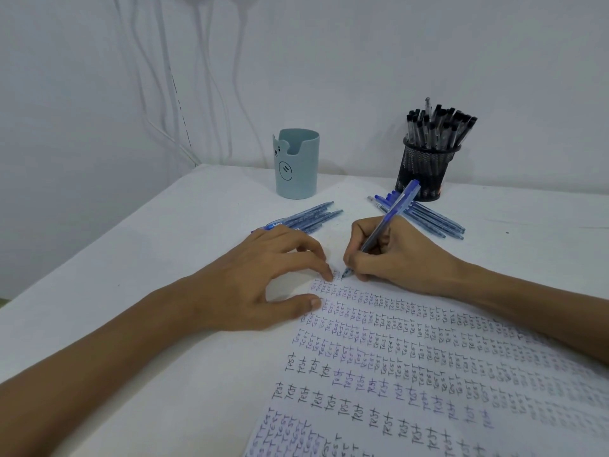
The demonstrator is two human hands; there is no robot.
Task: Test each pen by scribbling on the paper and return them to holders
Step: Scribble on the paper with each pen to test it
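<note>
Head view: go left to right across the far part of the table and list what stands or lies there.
Light blue holder, with a pile of loose blue pens in front of it → black mesh holder full of black pens, with a second pile of blue pens in front of it.

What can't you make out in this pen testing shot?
Head view:
- Blue holder: its wall hides the inside.
- Paper: cut off by the bottom and right edges; rightmost writing blurred.
- Left pile of pens: near ends hidden behind the left hand.
- Pen in the right hand: print too small to read.
</note>
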